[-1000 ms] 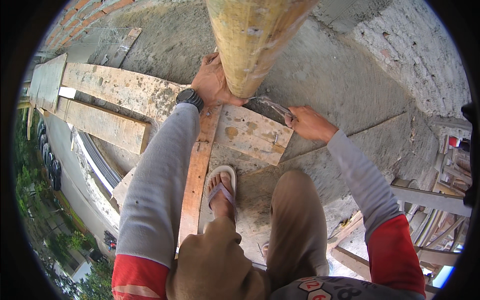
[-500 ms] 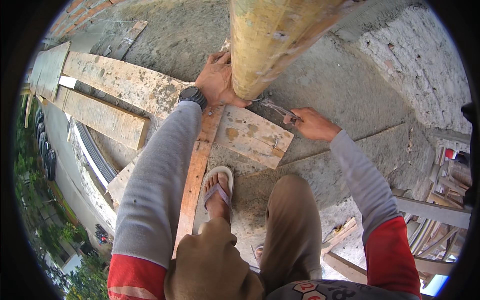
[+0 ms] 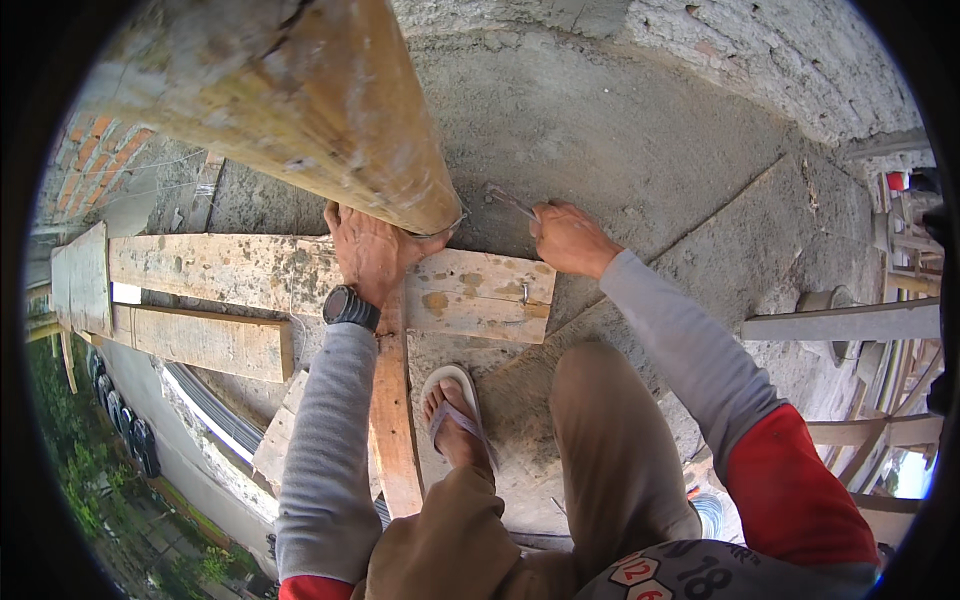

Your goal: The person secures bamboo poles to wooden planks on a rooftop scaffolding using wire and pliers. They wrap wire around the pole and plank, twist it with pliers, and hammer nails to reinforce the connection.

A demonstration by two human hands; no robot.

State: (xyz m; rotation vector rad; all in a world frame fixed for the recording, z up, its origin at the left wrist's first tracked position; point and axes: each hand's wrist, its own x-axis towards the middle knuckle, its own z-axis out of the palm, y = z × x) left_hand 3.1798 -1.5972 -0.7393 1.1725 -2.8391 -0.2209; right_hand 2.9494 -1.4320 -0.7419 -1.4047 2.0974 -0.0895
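1. My left hand [image 3: 370,255] is pressing against the foot of a thick, round, yellowish pole [image 3: 310,110], its fingers partly hidden there, so I cannot tell how tightly they are closing
2. My right hand [image 3: 575,238] is gripping the handle end of a slim metal hand tool [image 3: 515,203], whose head is pointing toward the pole but staying clear of it
3. The pole is leaning across the upper left of my view, its foot sitting between my two hands, next to a short board [image 3: 480,290]
4. A bent nail [image 3: 525,293] is sticking out near the right end of that board
5. I am wearing a black watch [image 3: 350,307] on my left wrist
6. A narrow orange-brown plank [image 3: 395,430] is running toward me from below the left hand, just beside my sandalled foot [image 3: 455,415]
7. A long spotted board [image 3: 220,262] is stretching leftward to a grey panel [image 3: 82,280]
8. Rough grey concrete [image 3: 620,130] is spreading beyond the tool, and trees [image 3: 90,480] are showing at lower left
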